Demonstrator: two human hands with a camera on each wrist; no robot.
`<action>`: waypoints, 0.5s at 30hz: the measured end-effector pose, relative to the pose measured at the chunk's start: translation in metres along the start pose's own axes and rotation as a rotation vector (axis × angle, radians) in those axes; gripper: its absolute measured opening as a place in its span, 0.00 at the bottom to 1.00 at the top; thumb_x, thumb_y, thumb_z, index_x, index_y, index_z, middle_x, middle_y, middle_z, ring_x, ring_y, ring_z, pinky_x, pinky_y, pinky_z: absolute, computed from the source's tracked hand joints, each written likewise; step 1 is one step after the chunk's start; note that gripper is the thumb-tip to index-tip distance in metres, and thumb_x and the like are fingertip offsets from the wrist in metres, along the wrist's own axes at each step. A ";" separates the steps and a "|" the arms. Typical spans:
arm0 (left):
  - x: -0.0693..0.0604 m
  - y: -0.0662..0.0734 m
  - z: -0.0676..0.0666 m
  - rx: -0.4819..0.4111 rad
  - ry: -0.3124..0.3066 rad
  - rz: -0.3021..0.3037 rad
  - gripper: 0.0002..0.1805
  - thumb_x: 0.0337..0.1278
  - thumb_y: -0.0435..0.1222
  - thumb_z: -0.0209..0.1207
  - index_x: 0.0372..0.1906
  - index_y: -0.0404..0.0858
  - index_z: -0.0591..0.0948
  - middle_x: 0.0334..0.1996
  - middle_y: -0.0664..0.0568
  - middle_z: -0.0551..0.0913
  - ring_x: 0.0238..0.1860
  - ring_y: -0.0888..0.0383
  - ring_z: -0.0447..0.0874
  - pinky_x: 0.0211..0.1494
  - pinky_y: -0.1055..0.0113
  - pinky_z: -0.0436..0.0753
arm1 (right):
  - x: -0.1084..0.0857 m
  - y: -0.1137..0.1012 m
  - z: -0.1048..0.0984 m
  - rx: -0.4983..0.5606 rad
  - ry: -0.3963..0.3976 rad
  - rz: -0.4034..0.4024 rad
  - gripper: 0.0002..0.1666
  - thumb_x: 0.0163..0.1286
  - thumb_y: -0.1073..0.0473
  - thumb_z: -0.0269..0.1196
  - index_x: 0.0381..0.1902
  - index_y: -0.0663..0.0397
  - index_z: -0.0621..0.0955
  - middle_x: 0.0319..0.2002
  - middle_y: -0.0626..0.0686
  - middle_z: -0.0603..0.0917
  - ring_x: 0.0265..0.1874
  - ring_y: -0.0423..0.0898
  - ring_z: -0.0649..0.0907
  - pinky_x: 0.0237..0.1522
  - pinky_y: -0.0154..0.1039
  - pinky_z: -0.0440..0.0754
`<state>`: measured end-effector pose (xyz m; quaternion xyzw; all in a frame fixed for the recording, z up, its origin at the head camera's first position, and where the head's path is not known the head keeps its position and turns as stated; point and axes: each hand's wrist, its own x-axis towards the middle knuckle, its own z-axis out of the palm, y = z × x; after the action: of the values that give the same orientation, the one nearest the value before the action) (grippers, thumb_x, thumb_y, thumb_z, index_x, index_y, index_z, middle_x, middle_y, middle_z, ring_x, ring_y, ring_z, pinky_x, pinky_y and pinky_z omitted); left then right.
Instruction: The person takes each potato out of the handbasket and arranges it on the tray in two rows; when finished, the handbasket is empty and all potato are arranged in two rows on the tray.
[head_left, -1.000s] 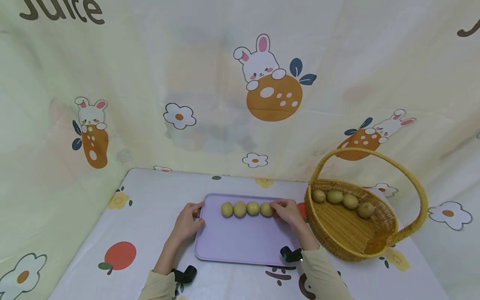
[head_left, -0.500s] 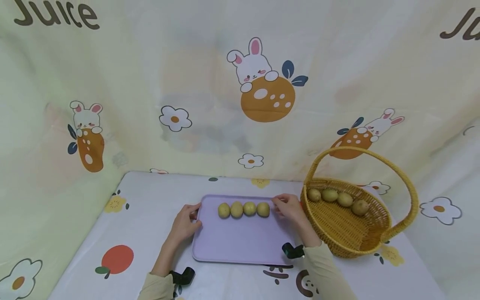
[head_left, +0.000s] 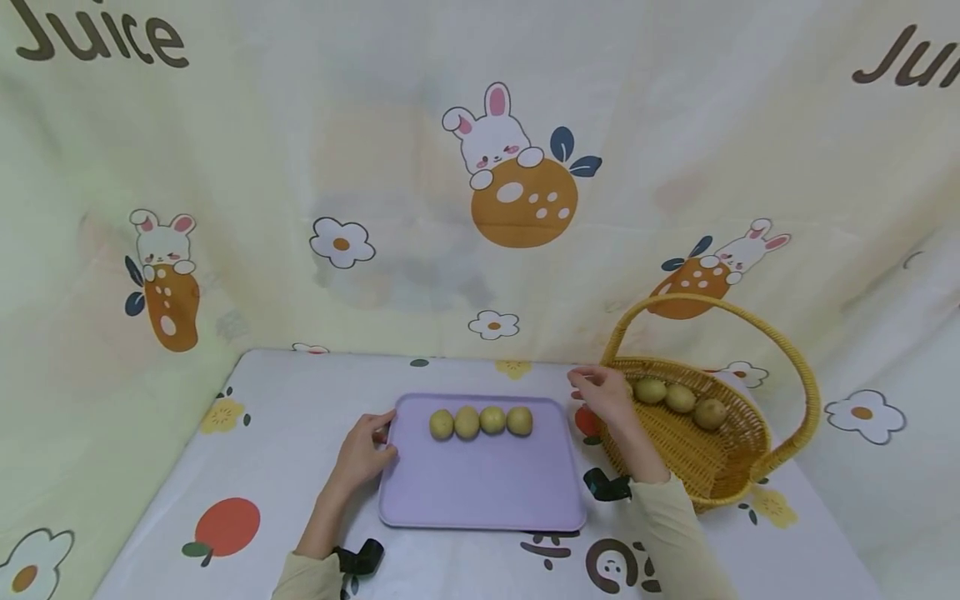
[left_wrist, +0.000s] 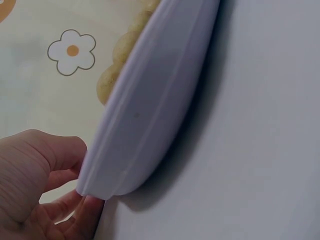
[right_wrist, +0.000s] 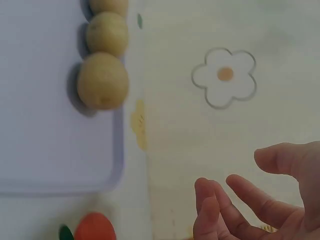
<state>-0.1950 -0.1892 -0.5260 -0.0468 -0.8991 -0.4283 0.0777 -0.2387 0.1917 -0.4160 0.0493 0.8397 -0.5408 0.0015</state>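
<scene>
Several small round yellow-brown potatoes (head_left: 467,423) sit in a row near the far side of a lilac tray (head_left: 480,492). My left hand (head_left: 364,454) holds the tray's left edge; the left wrist view shows the thumb (left_wrist: 67,152) against the rim and fingers by the corner. Between tray and basket, my right hand (head_left: 606,396) is raised at the left rim of a wicker basket (head_left: 693,462), holding nothing. Its fingers are spread and loosely bent in the right wrist view. More potatoes (head_left: 680,398) lie along the basket's far side, the leftmost mostly hidden by that hand.
The basket's tall arched handle (head_left: 806,392) rises over its right part. A white printed cloth (head_left: 300,433) covers the table, and a printed curtain (head_left: 420,167) hangs directly behind it. Dark wrist cameras (head_left: 607,485) sit on both wrists.
My right hand has left the rightmost potato on the tray and moved right and up to the basket's left rim. The left hand stays at the tray edge. The head view has shifted slightly.
</scene>
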 end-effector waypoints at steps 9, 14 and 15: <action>0.000 -0.002 0.001 0.007 -0.003 -0.011 0.33 0.41 0.26 0.64 0.61 0.29 0.78 0.46 0.40 0.79 0.37 0.53 0.81 0.40 0.61 0.77 | 0.003 0.014 -0.034 0.054 0.069 0.032 0.24 0.72 0.58 0.57 0.56 0.74 0.77 0.34 0.52 0.84 0.29 0.36 0.81 0.34 0.34 0.80; 0.000 -0.001 0.001 0.002 -0.003 -0.011 0.33 0.41 0.27 0.64 0.61 0.29 0.77 0.46 0.40 0.79 0.37 0.53 0.81 0.41 0.60 0.78 | 0.005 0.031 -0.043 -0.067 0.180 0.028 0.23 0.71 0.59 0.56 0.55 0.72 0.79 0.47 0.66 0.81 0.39 0.46 0.80 0.37 0.35 0.76; 0.000 -0.001 0.001 0.001 -0.003 -0.009 0.33 0.41 0.27 0.64 0.61 0.29 0.77 0.46 0.40 0.79 0.37 0.53 0.82 0.41 0.60 0.78 | 0.005 0.034 -0.044 -0.087 0.197 0.033 0.23 0.71 0.59 0.56 0.56 0.72 0.78 0.49 0.68 0.80 0.42 0.50 0.79 0.39 0.37 0.76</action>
<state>-0.1956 -0.1892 -0.5268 -0.0432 -0.8997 -0.4280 0.0744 -0.2391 0.2465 -0.4289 0.1158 0.8575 -0.4964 -0.0703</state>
